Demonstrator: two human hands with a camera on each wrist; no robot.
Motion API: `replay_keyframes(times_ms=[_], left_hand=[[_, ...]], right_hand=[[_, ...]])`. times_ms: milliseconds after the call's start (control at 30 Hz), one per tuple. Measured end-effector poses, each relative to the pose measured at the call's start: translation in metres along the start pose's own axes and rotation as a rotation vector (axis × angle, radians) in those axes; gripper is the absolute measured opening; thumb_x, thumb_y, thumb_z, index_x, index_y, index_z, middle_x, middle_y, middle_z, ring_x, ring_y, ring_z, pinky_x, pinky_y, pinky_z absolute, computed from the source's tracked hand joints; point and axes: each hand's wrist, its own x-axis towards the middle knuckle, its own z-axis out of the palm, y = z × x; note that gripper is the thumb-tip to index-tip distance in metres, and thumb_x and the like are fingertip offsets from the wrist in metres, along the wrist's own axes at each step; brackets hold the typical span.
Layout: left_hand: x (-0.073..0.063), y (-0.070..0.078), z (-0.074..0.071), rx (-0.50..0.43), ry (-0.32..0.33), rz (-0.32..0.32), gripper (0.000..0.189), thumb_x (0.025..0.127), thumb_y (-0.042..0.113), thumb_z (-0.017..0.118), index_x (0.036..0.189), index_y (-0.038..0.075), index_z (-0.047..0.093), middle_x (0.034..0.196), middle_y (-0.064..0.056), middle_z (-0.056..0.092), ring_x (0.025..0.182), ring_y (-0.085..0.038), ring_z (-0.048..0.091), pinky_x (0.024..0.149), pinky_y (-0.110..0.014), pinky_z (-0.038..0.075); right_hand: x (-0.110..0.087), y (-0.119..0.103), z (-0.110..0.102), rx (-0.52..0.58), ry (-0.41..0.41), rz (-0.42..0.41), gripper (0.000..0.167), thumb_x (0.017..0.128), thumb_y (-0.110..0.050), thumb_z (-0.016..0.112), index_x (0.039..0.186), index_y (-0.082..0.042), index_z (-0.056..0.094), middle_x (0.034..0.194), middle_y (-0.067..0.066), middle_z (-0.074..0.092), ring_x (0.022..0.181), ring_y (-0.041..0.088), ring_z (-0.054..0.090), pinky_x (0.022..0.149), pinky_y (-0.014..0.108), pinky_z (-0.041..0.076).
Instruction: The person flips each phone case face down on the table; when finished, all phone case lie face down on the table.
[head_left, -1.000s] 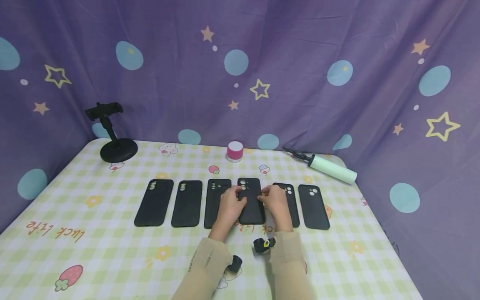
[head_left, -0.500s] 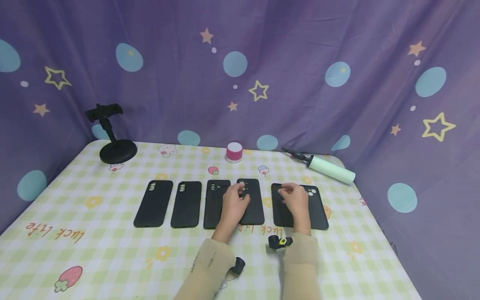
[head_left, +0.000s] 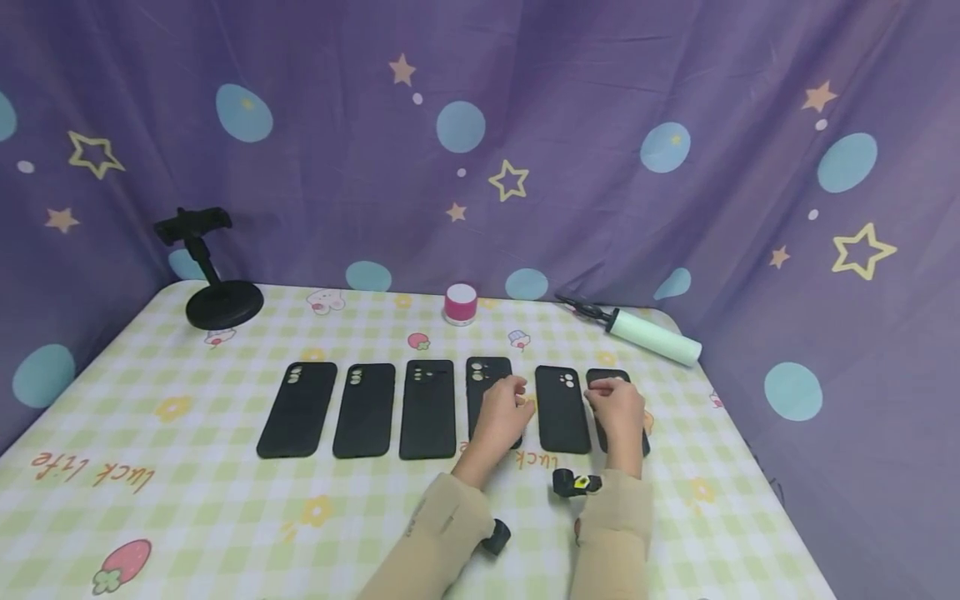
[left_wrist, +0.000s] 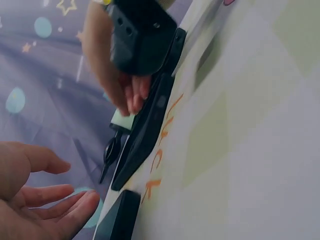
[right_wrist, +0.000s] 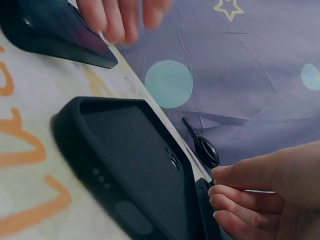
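Right hand (head_left: pixel 618 408) moved to end phone case (head_left: pixel 606 373) (fingertips together, hold unclear) | left hand (head_left: pixel 501 410) half-spread, empty | apparently aligning; next wants light nudge

The head view looks forward and down from high over the near side of the table (head_left: pixel 225 517), far enough back to frame the curtain (head_left: pixel 337 167). The left wrist view, low, close and tilted sideways, faces along the cases (head_left: pixel 562 412) toward the right hand (head_left: pixel 621 410); the right wrist view, also low and tilted, faces the left hand (head_left: pixel 502 412). Both share the pump (head_left: pixel 652 335) and curtain
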Motion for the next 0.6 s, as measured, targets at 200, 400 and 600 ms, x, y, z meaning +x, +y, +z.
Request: replay_keyframes(times_ms=[200,400,600], left_hand=[[0.003,0.006,0.006,0.052,-0.136,-0.047,0.038,0.085,0.01,0.068,0.12,-0.004,0.062,0.106,-0.017,0.069,0.089,-0.023,0.068,0.081,-0.037,0.056],[0.007,0.006,0.007,0.054,-0.231,-0.065,0.04,0.088,0.014,0.067,0.123,-0.005,0.061,0.098,-0.014,0.066,0.085,-0.021,0.06,0.079,-0.038,0.053],[0.007,0.002,0.007,-0.032,-0.268,-0.082,0.04,0.089,0.013,0.064,0.124,-0.005,0.06,0.117,-0.022,0.066,0.113,-0.032,0.063,0.095,-0.045,0.052]], right_hand=[[-0.002,-0.005,0.002,-0.037,-0.032,-0.023,0.024,0.085,-0.011,0.07,0.106,0.001,0.072,0.096,0.017,0.074,0.08,0.027,0.071,0.07,0.036,0.057],[-0.003,-0.009,0.01,-0.106,-0.035,-0.038,0.024,0.083,-0.009,0.072,0.106,0.0,0.071,0.099,0.017,0.074,0.091,0.03,0.07,0.083,0.043,0.054],[-0.005,-0.013,0.013,-0.146,0.002,-0.074,0.02,0.08,-0.004,0.074,0.099,0.002,0.072,0.096,0.018,0.074,0.09,0.031,0.071,0.084,0.045,0.054]])
